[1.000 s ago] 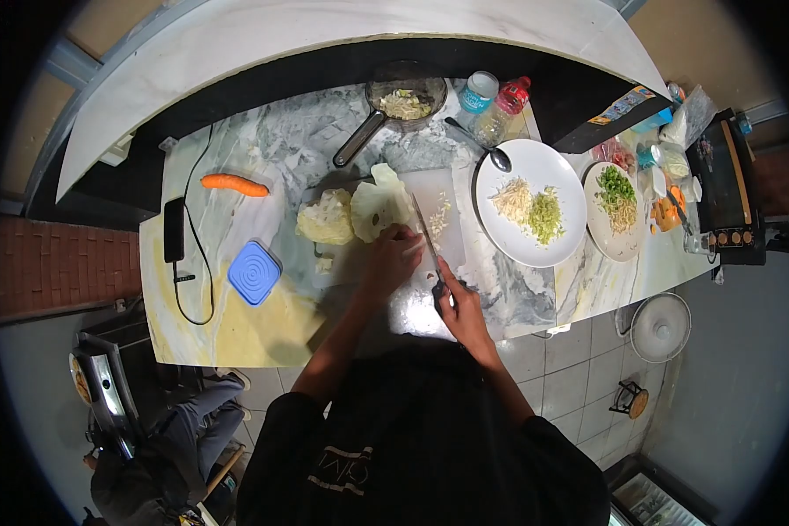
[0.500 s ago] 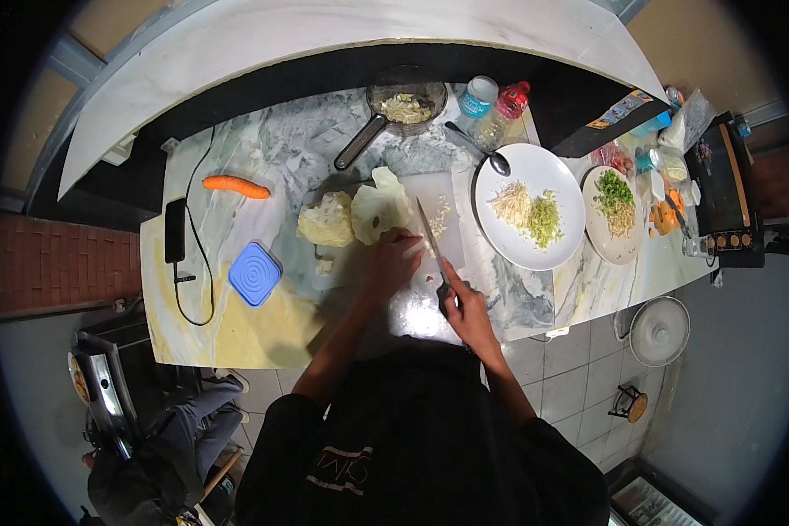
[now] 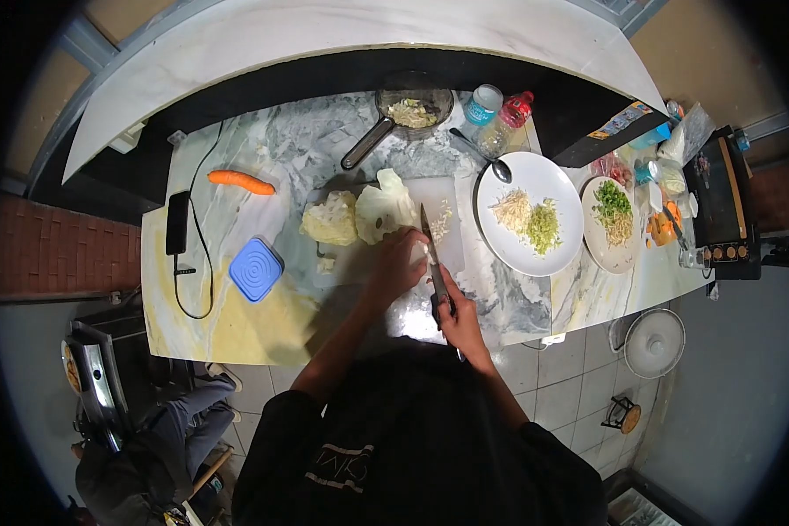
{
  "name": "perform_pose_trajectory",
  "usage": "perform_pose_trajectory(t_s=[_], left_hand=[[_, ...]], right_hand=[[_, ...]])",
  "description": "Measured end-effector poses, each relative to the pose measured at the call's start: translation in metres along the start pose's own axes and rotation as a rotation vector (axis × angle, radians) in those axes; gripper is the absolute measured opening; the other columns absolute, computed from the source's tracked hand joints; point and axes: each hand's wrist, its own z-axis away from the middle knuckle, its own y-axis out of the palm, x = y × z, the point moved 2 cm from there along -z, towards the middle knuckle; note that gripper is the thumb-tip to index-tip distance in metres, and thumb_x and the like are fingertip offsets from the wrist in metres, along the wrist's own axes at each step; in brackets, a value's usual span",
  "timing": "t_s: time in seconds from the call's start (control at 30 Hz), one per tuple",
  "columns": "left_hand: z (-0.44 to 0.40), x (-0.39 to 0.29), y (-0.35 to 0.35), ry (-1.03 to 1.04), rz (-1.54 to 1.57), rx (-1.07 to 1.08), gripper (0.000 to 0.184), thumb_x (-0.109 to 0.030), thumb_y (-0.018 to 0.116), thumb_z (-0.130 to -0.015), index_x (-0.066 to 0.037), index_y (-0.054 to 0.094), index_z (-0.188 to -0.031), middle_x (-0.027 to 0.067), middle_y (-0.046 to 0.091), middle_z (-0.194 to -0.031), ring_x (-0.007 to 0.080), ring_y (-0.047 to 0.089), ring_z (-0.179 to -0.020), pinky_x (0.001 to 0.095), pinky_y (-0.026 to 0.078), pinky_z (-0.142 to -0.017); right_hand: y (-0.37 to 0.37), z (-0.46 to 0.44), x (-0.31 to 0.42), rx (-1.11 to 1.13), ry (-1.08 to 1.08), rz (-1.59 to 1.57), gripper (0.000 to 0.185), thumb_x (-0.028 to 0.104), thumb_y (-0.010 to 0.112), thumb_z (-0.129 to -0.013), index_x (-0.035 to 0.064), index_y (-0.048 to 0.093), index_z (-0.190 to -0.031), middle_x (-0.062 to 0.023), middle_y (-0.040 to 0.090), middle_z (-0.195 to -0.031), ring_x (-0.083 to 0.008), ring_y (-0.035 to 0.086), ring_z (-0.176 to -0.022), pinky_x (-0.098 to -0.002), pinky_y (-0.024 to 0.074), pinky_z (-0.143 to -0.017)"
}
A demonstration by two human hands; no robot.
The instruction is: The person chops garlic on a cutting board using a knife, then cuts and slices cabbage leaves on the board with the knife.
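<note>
My right hand [image 3: 458, 317] grips the black handle of a knife [image 3: 430, 242], whose blade points away from me over the white cutting board [image 3: 456, 188]. Just left of the blade, my left hand [image 3: 401, 264] is closed on a pale piece too small to name, its fingertips close to the knife. Chopped pale bits [image 3: 443, 221] lie right of the blade. Beyond my left hand is a cabbage leaf [image 3: 386, 206], and beside it sits a cut cabbage [image 3: 330, 219].
A white plate [image 3: 510, 250] with two chopped heaps stands right, beside a smaller plate [image 3: 596, 247]. A pan [image 3: 364, 145], spoon [image 3: 501, 170] and jar [image 3: 483, 105] are behind. Left lie a carrot [image 3: 242, 182], blue lid [image 3: 256, 269] and phone [image 3: 177, 223]. A seated person [image 3: 167, 430] is lower left.
The knife has turned to point more straight ahead, and its blade is closer to my left fingertips. The whole view has shifted slightly.
</note>
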Motion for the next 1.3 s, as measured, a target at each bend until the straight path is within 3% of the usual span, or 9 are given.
perform_pose_trajectory(t_s=[0.17,0.43,0.53,0.6,0.67,0.77,0.93,1.03,1.3], left_hand=[[0.002,0.003,0.004,0.027,-0.128,0.019,0.031,-0.008,0.072,-0.072,-0.009,0.061,-0.101,0.0102,0.055,-0.102,0.0306,0.055,-0.100,0.0415,0.043,-0.086],[0.002,0.000,-0.004,0.104,-0.186,0.048,0.019,-0.012,0.071,-0.078,-0.006,0.062,-0.093,0.0102,0.059,-0.097,0.0302,0.057,-0.097,0.0409,0.046,-0.084],[0.012,-0.021,-0.041,0.166,-0.104,-0.068,0.016,-0.011,0.069,-0.081,-0.004,0.063,-0.095,0.0118,0.064,-0.092,0.0294,0.062,-0.089,0.0391,0.049,-0.079],[0.025,-0.018,-0.077,-0.325,0.111,-0.083,0.016,-0.010,0.067,-0.084,-0.002,0.065,-0.098,0.0120,0.068,-0.085,0.0262,0.066,-0.078,0.0362,0.051,-0.070],[0.034,-0.030,-0.119,-0.285,-0.018,-0.194,0.020,-0.010,0.068,-0.084,-0.001,0.066,-0.102,0.0111,0.070,-0.083,0.0215,0.068,-0.073,0.0333,0.051,-0.064],[0.058,-0.008,-0.151,-0.297,-0.069,-0.332,0.020,-0.011,0.071,-0.082,-0.003,0.068,-0.100,0.0101,0.071,-0.082,0.0201,0.068,-0.071,0.0317,0.050,-0.062],[0.090,0.017,-0.154,-0.372,-0.206,-0.268,0.014,-0.007,0.070,-0.081,-0.004,0.071,-0.095,0.0118,0.071,-0.086,0.0207,0.069,-0.074,0.0324,0.051,-0.062],[0.097,0.020,-0.144,-0.377,-0.297,-0.297,0.018,-0.005,0.069,-0.078,-0.007,0.072,-0.095,0.0110,0.068,-0.089,0.0264,0.067,-0.075,0.0363,0.051,-0.065],[0.087,0.015,-0.130,-0.291,-0.433,-0.219,0.016,-0.007,0.069,-0.077,-0.010,0.073,-0.092,0.0098,0.068,-0.091,0.0312,0.065,-0.084,0.0402,0.051,-0.074]], right_hand=[[0.002,-0.001,0.002,0.018,0.134,-0.222,0.068,-0.004,0.042,-0.083,0.0150,0.035,-0.148,-0.0023,0.049,-0.058,-0.0115,0.046,-0.045,-0.0273,0.0424,-0.047],[-0.008,-0.001,0.005,-0.058,0.113,-0.213,0.066,-0.004,0.040,-0.084,0.0131,0.035,-0.147,-0.0035,0.050,-0.060,-0.0096,0.046,-0.049,-0.0260,0.0422,-0.050],[-0.009,-0.003,-0.004,-0.101,0.058,-0.187,0.065,-0.003,0.041,-0.085,0.0124,0.036,-0.147,-0.0034,0.052,-0.062,-0.0091,0.046,-0.050,-0.0257,0.0429,-0.051],[-0.007,-0.004,-0.010,-0.110,0.034,-0.168,0.063,-0.002,0.041,-0.086,0.0124,0.036,-0.147,-0.0032,0.053,-0.063,-0.0084,0.046,-0.050,-0.0253,0.0428,-0.051],[-0.002,-0.004,-0.007,-0.099,-0.027,-0.226,0.063,-0.006,0.036,-0.090,0.0151,0.030,-0.149,0.0020,0.045,-0.059,-0.0055,0.038,-0.040,-0.0232,0.0341,-0.037],[-0.001,-0.004,0.000,-0.056,0.048,-0.206,0.062,-0.001,0.042,-0.086,0.0106,0.036,-0.147,-0.0018,0.053,-0.064,-0.0071,0.046,-0.052,-0.0248,0.0424,-0.051],[0.009,-0.009,-0.012,-0.012,0.008,-0.208,0.062,-0.002,0.042,-0.086,0.0102,0.035,-0.147,-0.0006,0.052,-0.064,-0.0072,0.045,-0.053,-0.0240,0.0415,-0.052],[0.011,-0.011,-0.009,-0.031,-0.044,-0.206,0.063,-0.002,0.042,-0.085,0.0102,0.035,-0.147,-0.0004,0.051,-0.063,-0.0075,0.044,-0.052,-0.0237,0.0405,-0.052],[0.005,-0.008,-0.006,-0.007,0.019,-0.189,0.062,-0.002,0.041,-0.086,0.0100,0.035,-0.147,-0.0002,0.048,-0.061,-0.0071,0.043,-0.052,-0.0244,0.0396,-0.051]])
